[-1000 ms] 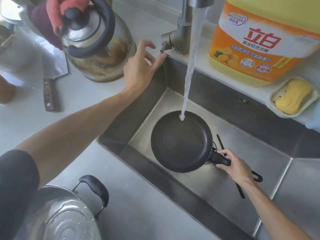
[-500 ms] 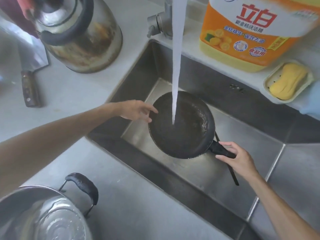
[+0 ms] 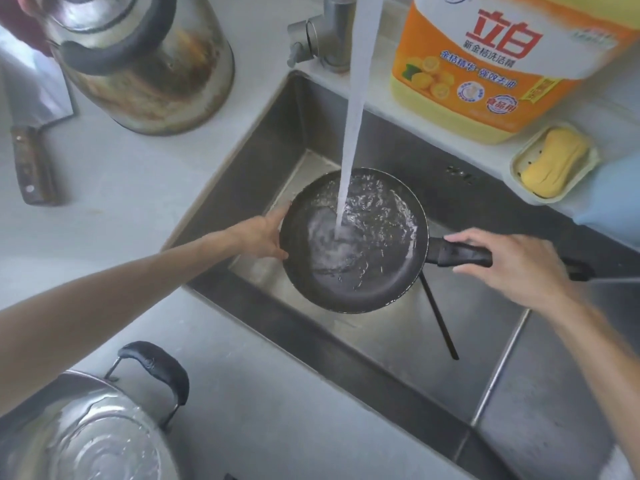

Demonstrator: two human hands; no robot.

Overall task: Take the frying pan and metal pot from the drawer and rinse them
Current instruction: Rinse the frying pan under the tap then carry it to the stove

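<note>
A black frying pan [image 3: 367, 271] is held level over the steel sink [image 3: 263, 140], under the running stream from the tap [image 3: 329, 32]. Water pools and splashes inside it. My right hand [image 3: 512, 268] grips the pan's black handle. My left hand [image 3: 263, 237] holds the pan's left rim, thumb and fingers cupped around the edge. The metal pot [image 3: 79, 434] with a black side handle stands on the counter at the bottom left, wet inside.
A stained steel kettle [image 3: 145, 64] and a cleaver [image 3: 31, 133] lie on the counter at the left. A large orange detergent jug [image 3: 498, 60] and a soap dish with yellow soap [image 3: 554, 164] sit on the ledge behind the sink. A thin black stick [image 3: 440, 323] lies in the basin.
My left hand dropped from the tap lever to the pan's left rim and now holds it. The pan has shifted under the stream and filled with water.
</note>
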